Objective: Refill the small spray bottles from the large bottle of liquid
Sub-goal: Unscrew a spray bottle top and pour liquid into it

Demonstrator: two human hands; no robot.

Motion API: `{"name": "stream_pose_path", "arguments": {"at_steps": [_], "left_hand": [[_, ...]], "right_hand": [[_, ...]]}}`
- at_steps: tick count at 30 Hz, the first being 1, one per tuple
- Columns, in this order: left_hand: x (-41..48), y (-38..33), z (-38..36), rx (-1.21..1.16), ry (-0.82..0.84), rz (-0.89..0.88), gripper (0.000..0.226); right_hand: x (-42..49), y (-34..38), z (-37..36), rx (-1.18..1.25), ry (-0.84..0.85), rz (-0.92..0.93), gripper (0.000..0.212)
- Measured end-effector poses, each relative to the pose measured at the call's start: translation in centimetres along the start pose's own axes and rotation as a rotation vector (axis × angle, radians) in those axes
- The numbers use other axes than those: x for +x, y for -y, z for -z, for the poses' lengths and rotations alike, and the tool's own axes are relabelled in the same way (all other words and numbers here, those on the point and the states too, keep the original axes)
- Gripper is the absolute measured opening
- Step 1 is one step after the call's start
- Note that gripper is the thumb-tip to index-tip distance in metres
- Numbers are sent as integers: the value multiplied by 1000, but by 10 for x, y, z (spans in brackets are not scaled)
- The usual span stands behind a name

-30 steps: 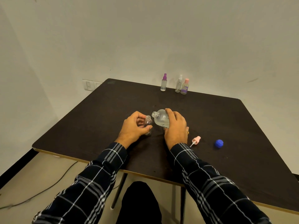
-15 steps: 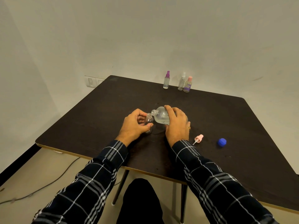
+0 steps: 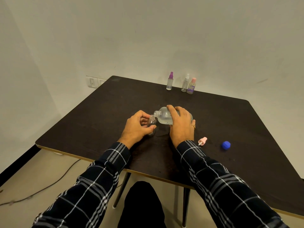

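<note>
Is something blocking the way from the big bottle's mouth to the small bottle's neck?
Nothing visible does. The small bottle in the left hand has an open neck; the big bottle's uncapped mouth is close beside it. The spray head lies aside.

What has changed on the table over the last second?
The right hand has tipped the large bottle a little closer to the mouth of the small bottle; the left hand still grips it. The pink spray head and blue cap have not moved.
</note>
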State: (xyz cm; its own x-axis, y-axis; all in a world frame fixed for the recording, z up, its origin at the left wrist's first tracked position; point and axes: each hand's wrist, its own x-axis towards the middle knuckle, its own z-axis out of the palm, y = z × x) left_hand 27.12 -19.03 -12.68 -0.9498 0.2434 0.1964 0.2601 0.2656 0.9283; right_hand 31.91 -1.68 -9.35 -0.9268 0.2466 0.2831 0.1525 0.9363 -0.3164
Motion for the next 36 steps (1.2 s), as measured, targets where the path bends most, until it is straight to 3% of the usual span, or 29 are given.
{"name": "stream_pose_path", "arguments": {"at_steps": [36], "left_hand": [[-1,-2,0,-7,3,14,38]], "right_hand": [[9,2,12,-167,-6,90,87]]}}
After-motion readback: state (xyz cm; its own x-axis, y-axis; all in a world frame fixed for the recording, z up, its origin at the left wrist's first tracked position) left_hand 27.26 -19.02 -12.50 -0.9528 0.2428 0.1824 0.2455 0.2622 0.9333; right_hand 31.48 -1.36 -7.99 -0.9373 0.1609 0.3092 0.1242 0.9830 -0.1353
